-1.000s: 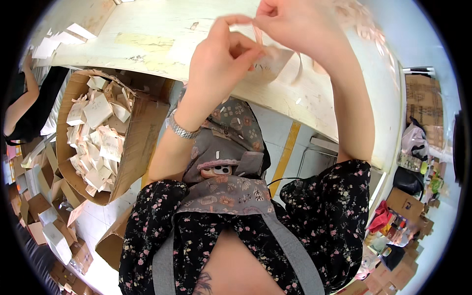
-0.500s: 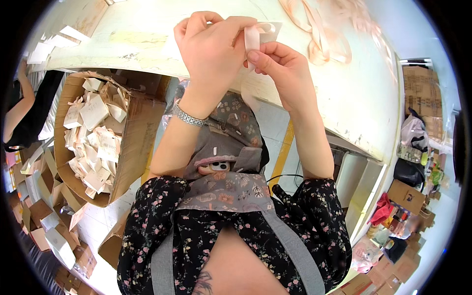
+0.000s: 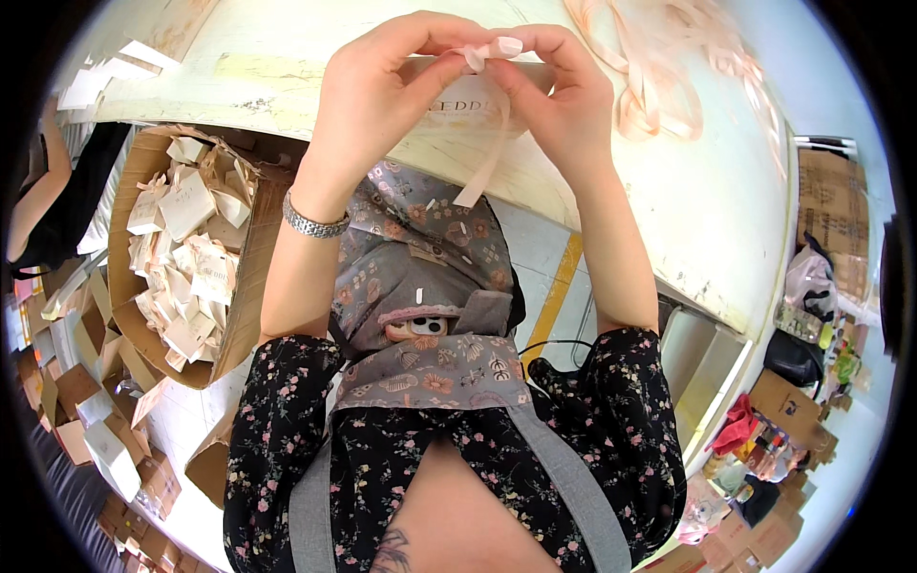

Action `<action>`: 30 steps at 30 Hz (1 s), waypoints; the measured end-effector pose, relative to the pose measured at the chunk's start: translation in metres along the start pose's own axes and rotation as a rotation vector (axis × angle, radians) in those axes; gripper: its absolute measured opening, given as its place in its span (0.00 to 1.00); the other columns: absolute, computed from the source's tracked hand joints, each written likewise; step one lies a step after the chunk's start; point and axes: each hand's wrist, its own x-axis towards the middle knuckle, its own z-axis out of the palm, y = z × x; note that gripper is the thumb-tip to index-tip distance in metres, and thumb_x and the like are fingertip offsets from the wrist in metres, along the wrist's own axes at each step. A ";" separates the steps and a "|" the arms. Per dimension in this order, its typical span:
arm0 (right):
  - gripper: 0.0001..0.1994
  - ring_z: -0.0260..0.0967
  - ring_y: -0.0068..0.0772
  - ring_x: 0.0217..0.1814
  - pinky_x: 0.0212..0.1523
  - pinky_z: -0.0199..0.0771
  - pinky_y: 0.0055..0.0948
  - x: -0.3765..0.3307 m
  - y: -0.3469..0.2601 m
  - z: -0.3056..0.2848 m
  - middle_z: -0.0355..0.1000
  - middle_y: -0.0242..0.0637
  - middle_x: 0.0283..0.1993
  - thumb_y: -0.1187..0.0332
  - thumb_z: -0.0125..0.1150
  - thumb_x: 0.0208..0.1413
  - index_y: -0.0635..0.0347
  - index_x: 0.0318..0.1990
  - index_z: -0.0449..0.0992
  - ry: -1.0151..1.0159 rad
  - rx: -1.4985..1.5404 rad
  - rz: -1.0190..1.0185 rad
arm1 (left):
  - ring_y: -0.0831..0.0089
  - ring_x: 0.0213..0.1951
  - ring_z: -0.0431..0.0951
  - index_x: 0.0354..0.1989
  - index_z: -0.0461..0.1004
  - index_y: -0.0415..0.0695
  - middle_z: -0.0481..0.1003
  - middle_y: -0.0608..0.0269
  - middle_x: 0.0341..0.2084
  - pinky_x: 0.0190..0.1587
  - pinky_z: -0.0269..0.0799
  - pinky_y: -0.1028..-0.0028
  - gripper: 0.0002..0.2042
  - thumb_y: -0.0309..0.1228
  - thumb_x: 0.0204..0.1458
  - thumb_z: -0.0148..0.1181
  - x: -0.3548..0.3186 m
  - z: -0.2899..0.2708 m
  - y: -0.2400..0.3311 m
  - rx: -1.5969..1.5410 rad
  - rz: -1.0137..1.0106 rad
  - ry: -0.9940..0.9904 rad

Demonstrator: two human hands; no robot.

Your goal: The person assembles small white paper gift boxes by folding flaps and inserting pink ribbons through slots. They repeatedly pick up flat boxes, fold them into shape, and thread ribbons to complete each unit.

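At the table's near edge, both hands meet over a small white gift box or bag [image 3: 465, 107] with printing on its front; fingers partly cover it. My left hand [image 3: 377, 81] pinches a pale pink ribbon [image 3: 492, 48] between thumb and fingertips. My right hand [image 3: 564, 100] grips the same ribbon from the other side, thumb and forefinger pressed together. Between the fingertips the ribbon forms a small knot or loop. One long tail [image 3: 485, 164] hangs down past the table edge over my apron [image 3: 420, 220].
Long strands of loose pink ribbon [image 3: 645, 105] lie on the white table [image 3: 659, 205] to the right. An open carton [image 3: 248, 286] at the left holds several small white ribboned packages [image 3: 186, 205]. Cut cardboard [image 3: 81, 387] lies beyond it. Another person's arm [image 3: 43, 177] shows at far left.
My left hand has turned and moved left, bringing the box's printed front into view. The ribbon is now pulled into a small knot or loop, with its tail hanging toward me.
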 end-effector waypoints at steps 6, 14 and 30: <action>0.11 0.70 0.20 0.42 0.36 0.72 0.17 0.001 -0.010 -0.004 0.73 0.31 0.39 0.80 0.63 0.47 0.62 0.40 0.75 -0.082 -0.033 0.060 | 0.80 0.40 0.75 0.44 0.75 0.40 0.75 0.67 0.36 0.40 0.74 0.81 0.13 0.18 0.49 0.62 -0.008 0.004 0.000 -0.074 0.000 0.061; 0.09 0.71 0.24 0.33 0.32 0.74 0.22 -0.017 0.000 0.014 0.73 0.32 0.35 0.80 0.66 0.39 0.59 0.31 0.76 0.141 -0.142 -0.029 | 0.81 0.42 0.72 0.47 0.72 0.39 0.72 0.66 0.39 0.42 0.70 0.81 0.14 0.20 0.52 0.60 -0.022 0.003 -0.005 -0.224 -0.009 0.021; 0.13 0.74 0.35 0.44 0.39 0.79 0.24 -0.010 0.005 -0.007 0.70 0.45 0.48 0.84 0.68 0.41 0.68 0.37 0.77 -0.012 -0.210 -0.378 | 0.65 0.51 0.68 0.30 0.79 0.38 0.70 0.57 0.44 0.60 0.59 0.63 0.05 0.18 0.43 0.64 -0.015 0.009 -0.023 -0.095 0.246 0.160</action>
